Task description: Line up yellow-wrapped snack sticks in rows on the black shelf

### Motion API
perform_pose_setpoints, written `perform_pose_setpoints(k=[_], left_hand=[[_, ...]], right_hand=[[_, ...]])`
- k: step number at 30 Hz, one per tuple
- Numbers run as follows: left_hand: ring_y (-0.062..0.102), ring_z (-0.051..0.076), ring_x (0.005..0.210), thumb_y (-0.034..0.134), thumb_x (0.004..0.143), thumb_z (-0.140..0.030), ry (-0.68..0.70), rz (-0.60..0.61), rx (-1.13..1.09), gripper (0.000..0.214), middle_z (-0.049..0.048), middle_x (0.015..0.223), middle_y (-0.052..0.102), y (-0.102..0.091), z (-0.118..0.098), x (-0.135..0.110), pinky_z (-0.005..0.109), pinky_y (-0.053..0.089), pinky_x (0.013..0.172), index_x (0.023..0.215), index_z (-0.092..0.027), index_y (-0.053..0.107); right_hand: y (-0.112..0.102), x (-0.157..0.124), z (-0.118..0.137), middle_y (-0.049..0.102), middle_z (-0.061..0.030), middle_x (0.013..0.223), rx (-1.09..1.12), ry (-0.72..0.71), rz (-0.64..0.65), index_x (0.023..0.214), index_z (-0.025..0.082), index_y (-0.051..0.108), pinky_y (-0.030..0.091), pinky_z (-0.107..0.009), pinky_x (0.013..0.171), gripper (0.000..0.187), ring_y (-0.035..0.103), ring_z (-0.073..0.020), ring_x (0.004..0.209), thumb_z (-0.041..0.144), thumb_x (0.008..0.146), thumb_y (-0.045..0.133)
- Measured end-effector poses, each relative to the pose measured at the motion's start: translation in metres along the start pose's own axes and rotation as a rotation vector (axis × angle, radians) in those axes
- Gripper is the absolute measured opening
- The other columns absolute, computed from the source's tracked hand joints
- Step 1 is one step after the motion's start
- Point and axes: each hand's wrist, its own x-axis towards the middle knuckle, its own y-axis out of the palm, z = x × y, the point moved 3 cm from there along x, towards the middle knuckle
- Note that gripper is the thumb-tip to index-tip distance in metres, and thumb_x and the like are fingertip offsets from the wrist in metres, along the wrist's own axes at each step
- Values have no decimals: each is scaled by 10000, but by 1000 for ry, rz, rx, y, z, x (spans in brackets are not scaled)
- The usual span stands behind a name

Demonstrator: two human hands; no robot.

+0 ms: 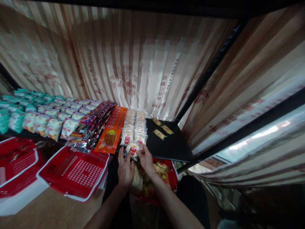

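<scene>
Black shelving (177, 144) is stretching across my remote view, curtained behind. Nearest me, a dark-clad knee (193, 194) is showing at the right, just beside a red basket (175, 176) that is holding yellow packets (162, 167) below the shelf. Farther left, an open red carrier (82, 170) is sitting below the shelf edge. My left hand (125, 168) and right hand (145, 160) are clamping a clear packet with a red label (132, 149) between their fingers, at the front of two rows of similar packets (134, 125); whether it is resting on the shelf, I cannot tell. Left of those rows, an orange packet (111, 130) is lying flat, with dark packets (98, 122) overlapping and white packets (52, 126) standing beyond. Three small wrapped snacks (159, 134) are lying rightward. Behind everything, a patterned curtain (135, 54) is hanging in folds.
</scene>
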Motion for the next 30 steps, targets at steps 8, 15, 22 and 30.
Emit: perform_pose_setpoints(k=[8, 15, 22, 30], left_hand=[[262, 284, 1334, 451, 791, -127, 20, 35, 82, 516, 136, 1425, 294, 14, 17, 19, 469, 342, 1049, 1304, -159, 411], [274, 278, 1330, 438, 784, -106, -17, 94, 139, 552, 128, 1445, 288, 14, 18, 32, 431, 376, 1028, 1330, -177, 399], [308, 273, 1306, 445, 762, -86, -8, 71, 190, 574, 121, 1402, 343, 19, 19, 33, 422, 370, 1031, 1327, -188, 415], [303, 292, 1302, 458, 789, -142, 12, 74, 240, 486, 162, 1357, 373, 19, 13, 35, 430, 384, 1014, 1275, -147, 466]], right_hand=[[23, 22, 26, 663, -25, 839, -301, -146, 42, 1112, 208, 583, 478, -269, 709, 368, 611, -163, 735, 194, 753, 506], [35, 40, 30, 666, -86, 990, -504, -233, 56, 1175, 184, 563, 469, -319, 805, 409, 613, -210, 882, 153, 781, 461], [41, 41, 28, 590, -157, 1162, -566, -364, 38, 1238, 98, 517, 417, -395, 952, 471, 515, -247, 1095, 116, 784, 395], [28, 21, 20, 424, -113, 1373, -685, -496, -34, 1300, 196, 470, 319, -442, 1038, 496, 310, -254, 1294, 131, 810, 415]])
